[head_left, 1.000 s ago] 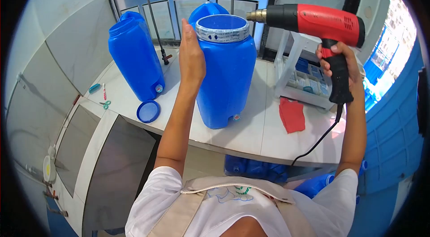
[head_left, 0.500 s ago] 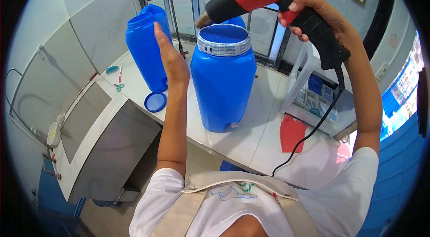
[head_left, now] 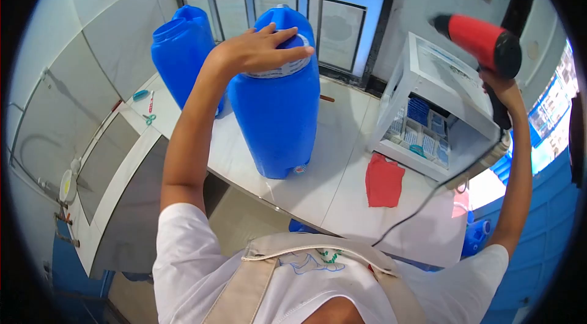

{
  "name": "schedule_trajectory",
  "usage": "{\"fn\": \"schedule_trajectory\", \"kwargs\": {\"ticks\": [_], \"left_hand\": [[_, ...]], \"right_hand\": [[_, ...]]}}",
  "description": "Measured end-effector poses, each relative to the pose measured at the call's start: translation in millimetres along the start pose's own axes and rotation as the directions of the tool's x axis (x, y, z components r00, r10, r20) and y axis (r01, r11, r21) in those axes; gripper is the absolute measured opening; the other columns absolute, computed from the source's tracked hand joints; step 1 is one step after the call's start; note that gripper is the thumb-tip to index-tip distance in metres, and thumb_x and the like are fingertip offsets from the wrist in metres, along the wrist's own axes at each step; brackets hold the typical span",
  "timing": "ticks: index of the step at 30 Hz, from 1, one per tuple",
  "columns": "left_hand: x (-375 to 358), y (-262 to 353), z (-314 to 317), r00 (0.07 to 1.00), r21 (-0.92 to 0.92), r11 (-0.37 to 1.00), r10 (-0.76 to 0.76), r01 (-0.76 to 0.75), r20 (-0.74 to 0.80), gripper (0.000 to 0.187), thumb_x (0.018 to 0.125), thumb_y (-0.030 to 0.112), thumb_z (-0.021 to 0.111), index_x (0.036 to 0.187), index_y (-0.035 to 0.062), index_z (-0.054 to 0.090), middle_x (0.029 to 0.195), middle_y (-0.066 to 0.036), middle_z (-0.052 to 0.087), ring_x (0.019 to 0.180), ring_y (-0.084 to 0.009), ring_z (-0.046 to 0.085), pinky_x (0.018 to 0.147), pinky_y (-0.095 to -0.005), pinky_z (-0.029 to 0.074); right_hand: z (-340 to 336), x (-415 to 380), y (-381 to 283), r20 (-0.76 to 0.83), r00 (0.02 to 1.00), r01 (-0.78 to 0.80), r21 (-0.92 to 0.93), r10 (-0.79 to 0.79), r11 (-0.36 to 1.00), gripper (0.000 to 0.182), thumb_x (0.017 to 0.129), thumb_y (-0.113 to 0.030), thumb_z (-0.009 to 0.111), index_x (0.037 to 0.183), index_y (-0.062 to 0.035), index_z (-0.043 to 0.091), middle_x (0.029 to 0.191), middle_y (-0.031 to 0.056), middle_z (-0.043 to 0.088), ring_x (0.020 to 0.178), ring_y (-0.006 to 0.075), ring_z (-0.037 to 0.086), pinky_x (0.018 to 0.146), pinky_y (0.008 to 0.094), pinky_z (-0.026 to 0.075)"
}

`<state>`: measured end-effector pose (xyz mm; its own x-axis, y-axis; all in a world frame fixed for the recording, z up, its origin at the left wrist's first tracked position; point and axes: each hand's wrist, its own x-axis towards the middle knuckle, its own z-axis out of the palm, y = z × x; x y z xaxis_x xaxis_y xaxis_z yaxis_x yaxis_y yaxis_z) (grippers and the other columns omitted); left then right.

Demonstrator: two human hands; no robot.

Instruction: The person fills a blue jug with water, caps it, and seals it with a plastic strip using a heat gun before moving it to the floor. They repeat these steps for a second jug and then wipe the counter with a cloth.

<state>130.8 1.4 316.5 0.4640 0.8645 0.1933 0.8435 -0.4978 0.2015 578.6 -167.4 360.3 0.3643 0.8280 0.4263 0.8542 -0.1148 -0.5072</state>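
A large blue water container stands upright on the white tiled counter, with a spigot low on its front. Around its wide neck runs a printed plastic seal band. My left hand lies over the top of the neck, palm down and fingers spread, partly hiding the opening and band. Off to the right, my right hand grips a red and black heat gun by its handle. The gun is blurred, its nozzle turned left above the white cabinet.
Behind my left arm stands a second blue container, uncapped. Scissors and a small teal item lie at left. A white cabinet holds packets; a red cloth lies before it. The gun's cord crosses the counter.
My right hand has carried the heat gun away from the container's neck, to the right and down. My left hand has moved from beside the container onto its top.
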Motion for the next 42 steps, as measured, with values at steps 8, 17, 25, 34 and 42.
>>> {"fn": "schedule_trajectory", "kwargs": {"ticks": [8, 17, 25, 34, 42], "left_hand": [[-8.4, 5.1, -6.6, 0.998, 0.131, 0.990, 0.048, -0.052, 0.033, 0.079, 0.066, 0.067, 0.046, 0.137, 0.0334, 0.035, 0.134, -0.019, 0.039, 0.121, -0.0425, 0.039, 0.096, -0.0478, 0.036], [-8.5, -3.4, -8.9, 0.989, 0.136, 0.980, 0.139, -0.143, 0.042, 0.075, 0.069, 0.067, 0.045, 0.135, 0.0329, 0.038, 0.134, -0.019, 0.040, 0.122, -0.0423, 0.038, 0.097, -0.0470, 0.035], [-20.4, 6.1, 23.1, 0.562, -0.182, 0.974, -0.077, -0.134, -0.824, 0.060, 0.089, 0.048, 0.037, 0.126, 0.0024, 0.046, 0.128, -0.021, 0.047, 0.115, -0.0364, 0.047, 0.098, -0.0385, 0.034], [-23.5, -14.5, 32.6, 0.724, -0.599, 0.801, -0.414, 0.001, -0.552, 0.039, 0.080, 0.016, 0.043, 0.109, -0.0074, 0.055, 0.107, -0.029, 0.056, 0.101, -0.0414, 0.054, 0.088, -0.0435, 0.042], [-18.9, -30.2, 27.3, 0.872, -0.726, 0.687, -0.333, -0.036, -0.359, 0.040, 0.075, 0.006, 0.040, 0.110, -0.0046, 0.058, 0.104, -0.023, 0.060, 0.100, -0.0328, 0.056, 0.089, -0.0355, 0.040]], "right_hand": [[46.7, 58.5, 52.0, 0.188, 0.972, 0.223, -0.530, -0.143, 0.818, 0.032, 0.062, -0.013, 0.060, 0.092, -0.0001, 0.059, 0.082, 0.0242, 0.061, 0.084, 0.0409, 0.059, 0.074, 0.0425, 0.048], [85.0, 76.0, 59.7, 0.235, 0.965, 0.205, -0.415, -0.114, 0.886, 0.050, 0.066, -0.017, 0.061, 0.113, -0.0008, 0.053, 0.099, 0.0277, 0.059, 0.097, 0.0413, 0.056, 0.081, 0.0415, 0.046], [150.1, 39.7, -120.3, 0.041, 0.856, 0.289, 0.787, -0.515, 0.545, 0.035, 0.090, -0.023, 0.047, 0.114, 0.0005, 0.056, 0.119, 0.0131, 0.056, 0.109, 0.0200, 0.053, 0.100, 0.0327, 0.036], [275.3, 14.5, -251.6, 0.216, 0.854, 0.041, 0.879, -0.473, 0.475, 0.036, 0.081, -0.010, 0.040, 0.105, 0.0009, 0.063, 0.105, 0.0112, 0.063, 0.094, 0.0191, 0.058, 0.089, 0.0290, 0.042], [273.5, -11.9, -260.4, 0.109, 0.976, 0.046, 0.738, -0.187, 0.673, 0.037, 0.082, -0.010, 0.037, 0.105, -0.0041, 0.065, 0.101, 0.0138, 0.062, 0.091, 0.0208, 0.058, 0.085, 0.0325, 0.043]]}}
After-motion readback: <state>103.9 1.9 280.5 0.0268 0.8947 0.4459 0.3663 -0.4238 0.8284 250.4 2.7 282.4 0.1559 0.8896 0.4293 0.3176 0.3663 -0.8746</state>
